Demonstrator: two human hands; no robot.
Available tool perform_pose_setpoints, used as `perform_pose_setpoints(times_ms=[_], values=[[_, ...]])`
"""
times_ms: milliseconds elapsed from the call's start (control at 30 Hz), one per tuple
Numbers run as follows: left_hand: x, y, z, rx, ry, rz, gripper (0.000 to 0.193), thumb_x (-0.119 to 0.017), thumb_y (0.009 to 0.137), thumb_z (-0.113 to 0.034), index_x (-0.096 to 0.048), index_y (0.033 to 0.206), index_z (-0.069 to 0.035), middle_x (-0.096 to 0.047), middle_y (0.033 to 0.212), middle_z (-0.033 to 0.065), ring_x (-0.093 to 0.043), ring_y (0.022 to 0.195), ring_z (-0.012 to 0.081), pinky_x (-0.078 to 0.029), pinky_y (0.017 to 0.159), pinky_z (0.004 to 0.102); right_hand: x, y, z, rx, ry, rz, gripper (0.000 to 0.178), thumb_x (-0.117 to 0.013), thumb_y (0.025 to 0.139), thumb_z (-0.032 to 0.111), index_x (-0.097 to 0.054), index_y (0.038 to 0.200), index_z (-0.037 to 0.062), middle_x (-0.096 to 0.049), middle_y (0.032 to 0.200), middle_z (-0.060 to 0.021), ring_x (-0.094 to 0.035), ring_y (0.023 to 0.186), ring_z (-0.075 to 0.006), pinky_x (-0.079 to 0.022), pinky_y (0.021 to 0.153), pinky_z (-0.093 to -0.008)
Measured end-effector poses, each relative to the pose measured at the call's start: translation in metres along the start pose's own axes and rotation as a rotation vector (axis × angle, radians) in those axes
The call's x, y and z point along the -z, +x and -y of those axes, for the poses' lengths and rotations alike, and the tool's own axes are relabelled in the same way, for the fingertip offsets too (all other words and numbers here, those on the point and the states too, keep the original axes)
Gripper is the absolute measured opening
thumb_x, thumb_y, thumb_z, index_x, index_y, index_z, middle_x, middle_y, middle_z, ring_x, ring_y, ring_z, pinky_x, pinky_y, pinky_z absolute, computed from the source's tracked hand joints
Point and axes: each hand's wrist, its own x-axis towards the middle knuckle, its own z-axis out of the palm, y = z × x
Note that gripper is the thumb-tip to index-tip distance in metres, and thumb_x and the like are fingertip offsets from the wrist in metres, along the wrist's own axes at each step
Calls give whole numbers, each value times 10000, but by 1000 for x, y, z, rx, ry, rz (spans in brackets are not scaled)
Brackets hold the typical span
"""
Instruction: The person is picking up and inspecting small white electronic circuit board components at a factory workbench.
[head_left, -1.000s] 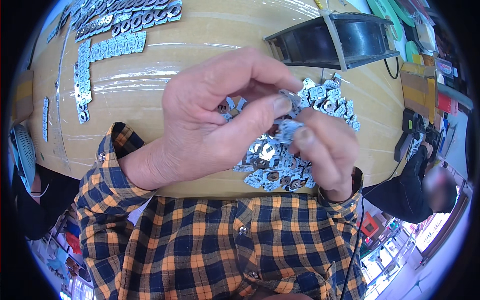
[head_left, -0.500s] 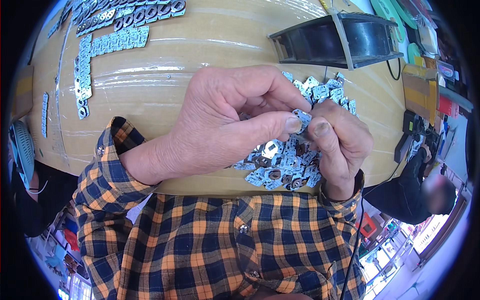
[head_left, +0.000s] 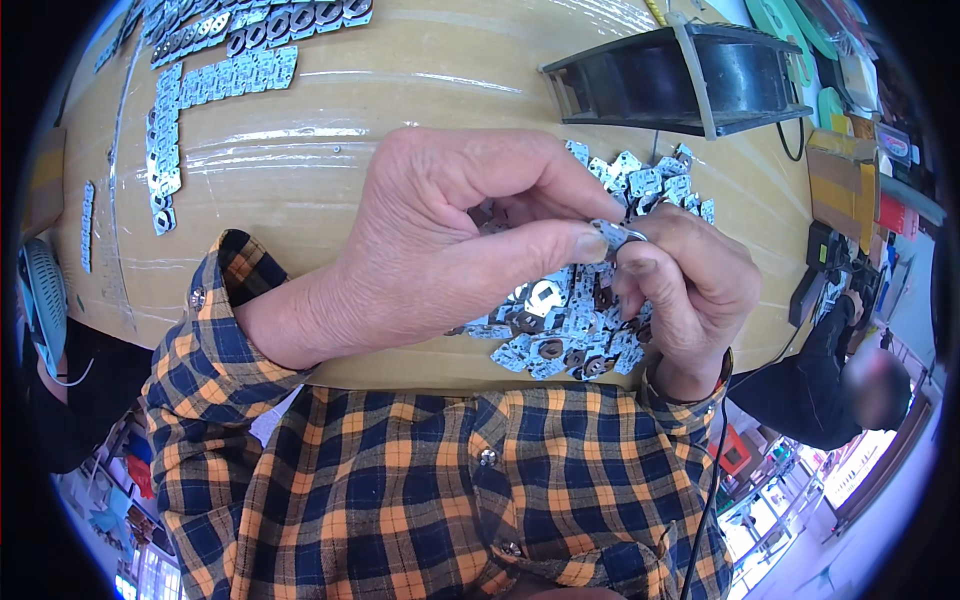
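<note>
My left hand [head_left: 450,230] is closed, with its thumb and forefinger pinching a small pale-blue circuit board [head_left: 606,233]. The fingers of my right hand [head_left: 692,285] are bent and pressed together at the board's right end, where a thin shiny curved edge shows. Whether that edge belongs to the board or to a separate part, I cannot tell. Directly under both hands lies a loose pile of similar small boards [head_left: 566,350], some showing dark round rings and one a white square. My hands hide the pile's middle.
Beyond the pile stands a black fan-like frame [head_left: 640,85] with grey edges. Boards laid in rows [head_left: 240,75] sit on the cardboard-covered table [head_left: 420,95] at the far left. A short strip of boards [head_left: 87,225] lies at the left. Cardboard box [head_left: 840,185] and person [head_left: 815,385] are on the right.
The small board has turned between my fingers, from showing its face to lying more edge-on. My right hand has shifted slightly right and rotated; my left hand has barely moved.
</note>
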Motion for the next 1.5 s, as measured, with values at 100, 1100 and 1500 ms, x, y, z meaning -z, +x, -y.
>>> perform_pose_setpoints(times_ms=[100,1100,1500], values=[[-2,-2,1,83,-83,27,165,-700,842,38,-699,1006,26,-703,900,71,-657,789,84,-530,691,197,-2,1,-2,47,45,24,99,-684,879,48,-671,820,-31,-585,602,-40,-517,461,-86,-361,418,-235],[-1,-8,-2,-614,548,-52,195,-793,730,-78,-628,817,-24,-602,727,82,-581,553,213,-454,464,281,-10,-1,15,-308,229,-137,237,-555,939,134,-595,767,-23,-541,590,-8,-422,460,-34,-274,420,-196],[31,-19,-21,-534,616,-67,123,-761,717,9,-664,790,-5,-601,622,80,-548,501,160,-393,432,274,-3,0,3,-281,273,-312,270,-525,964,146,-584,765,-28,-534,596,-27,-381,460,-33,-253,426,-190]])
